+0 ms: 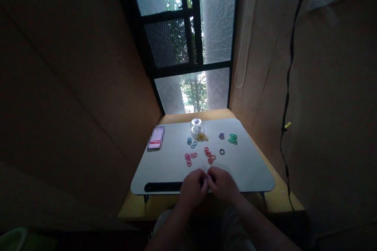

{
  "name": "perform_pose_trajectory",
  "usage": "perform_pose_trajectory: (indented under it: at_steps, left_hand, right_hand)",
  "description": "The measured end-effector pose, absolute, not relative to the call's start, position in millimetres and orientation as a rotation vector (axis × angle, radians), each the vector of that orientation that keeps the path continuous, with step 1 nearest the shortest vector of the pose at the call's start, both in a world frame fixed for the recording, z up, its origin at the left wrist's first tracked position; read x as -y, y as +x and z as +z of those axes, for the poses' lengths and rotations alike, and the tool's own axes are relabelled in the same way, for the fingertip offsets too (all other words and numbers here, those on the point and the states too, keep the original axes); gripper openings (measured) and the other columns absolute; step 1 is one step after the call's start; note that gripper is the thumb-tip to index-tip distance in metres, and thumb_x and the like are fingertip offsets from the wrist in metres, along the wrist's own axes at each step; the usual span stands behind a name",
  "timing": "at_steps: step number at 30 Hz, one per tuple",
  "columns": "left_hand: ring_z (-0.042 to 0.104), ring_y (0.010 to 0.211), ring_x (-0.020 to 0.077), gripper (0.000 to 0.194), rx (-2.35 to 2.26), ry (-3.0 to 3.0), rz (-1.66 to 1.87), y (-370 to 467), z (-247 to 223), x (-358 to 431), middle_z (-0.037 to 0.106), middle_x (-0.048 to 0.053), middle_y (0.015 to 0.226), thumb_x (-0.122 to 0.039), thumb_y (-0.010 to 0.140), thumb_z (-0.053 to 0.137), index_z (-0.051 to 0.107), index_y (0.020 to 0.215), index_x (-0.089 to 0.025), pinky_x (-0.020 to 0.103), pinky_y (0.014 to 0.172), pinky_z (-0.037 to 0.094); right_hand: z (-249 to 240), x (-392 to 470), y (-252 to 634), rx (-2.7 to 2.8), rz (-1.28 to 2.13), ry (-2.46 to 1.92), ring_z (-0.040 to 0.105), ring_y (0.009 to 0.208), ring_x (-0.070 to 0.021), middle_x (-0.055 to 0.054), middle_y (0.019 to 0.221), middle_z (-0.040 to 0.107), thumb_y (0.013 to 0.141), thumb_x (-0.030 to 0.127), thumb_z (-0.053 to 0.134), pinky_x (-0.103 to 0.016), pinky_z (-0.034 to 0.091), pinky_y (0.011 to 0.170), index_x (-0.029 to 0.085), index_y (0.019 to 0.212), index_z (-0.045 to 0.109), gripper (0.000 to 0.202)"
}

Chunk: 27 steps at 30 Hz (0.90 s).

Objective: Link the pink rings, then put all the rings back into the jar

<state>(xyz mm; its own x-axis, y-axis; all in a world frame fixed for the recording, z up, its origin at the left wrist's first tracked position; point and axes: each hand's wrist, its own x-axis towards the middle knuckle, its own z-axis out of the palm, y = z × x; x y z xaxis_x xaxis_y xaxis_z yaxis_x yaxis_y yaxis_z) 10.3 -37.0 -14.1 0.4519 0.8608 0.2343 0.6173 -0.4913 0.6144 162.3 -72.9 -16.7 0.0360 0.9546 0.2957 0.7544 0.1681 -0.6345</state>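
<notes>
A person's left hand [194, 187] and right hand [223, 185] meet, fingers curled, anything gripped hidden; red rings [209, 155] lie just beyond on the bench [251, 170], where a knuckle's nudge could scatter them.

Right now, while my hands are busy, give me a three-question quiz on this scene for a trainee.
1. Which colour of these lies nearest the jar: (a) purple, (b) yellow, (c) pink?
2. True or false: the left hand and the right hand are wide apart.
3. Fill in: as pictured, the green rings lie toward the board's ___ side.

Key:
1. b: the yellow rings lie by its base.
2. False: they are close together at the board's near edge.
3. right
</notes>
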Motion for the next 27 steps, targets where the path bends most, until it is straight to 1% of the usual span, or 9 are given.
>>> perform_pose_trajectory:
  at_steps: [5,12,20,27]
  left_hand:
    - [0.055,0.075,0.0153,0.010,-1.223,2.255,0.741,10.4,-14.6,36.0,0.062,0.002,0.079,-0.025,0.086,0.052,0.058,0.081,-0.020,0.027,0.068,0.036]
    - [0.054,0.074,0.0152,0.012,-1.229,2.255,0.741,8.8,-13.1,38.5,0.060,0.001,0.078,-0.028,0.087,0.052,0.058,0.081,-0.020,0.027,0.068,0.036]
    - [0.051,0.071,0.0147,0.011,-1.238,2.258,0.736,9.2,-11.2,38.9,0.059,0.001,0.075,-0.027,0.086,0.053,0.057,0.079,-0.020,0.026,0.066,0.034]
    - [0.052,0.072,0.0144,0.012,-1.230,2.255,0.749,8.9,-14.8,39.1,0.059,0.000,0.075,-0.027,0.087,0.052,0.057,0.079,-0.020,0.026,0.067,0.034]
  right_hand:
    - [-17.2,71.2,162.5,1.764,0.359,-1.634,0.050,0.065,-0.0129,0.001,0.070,0.058,0.084,0.020,0.050,-0.025,0.028,0.061,0.020,0.073,0.052,0.011]
    - [-17.7,73.8,162.1,1.761,0.362,-1.635,0.051,0.064,-0.0125,0.001,0.069,0.058,0.084,0.020,0.050,-0.025,0.028,0.061,0.020,0.072,0.052,0.012]
    - [-18.0,73.1,162.1,1.758,0.345,-1.638,0.051,0.065,-0.0127,0.000,0.070,0.058,0.082,0.018,0.050,-0.025,0.028,0.061,0.019,0.073,0.054,0.010]
    - [-15.6,74.3,160.9,1.747,0.370,-1.626,0.051,0.065,-0.0128,0.000,0.070,0.059,0.082,0.018,0.049,-0.025,0.028,0.061,0.020,0.073,0.054,0.010]
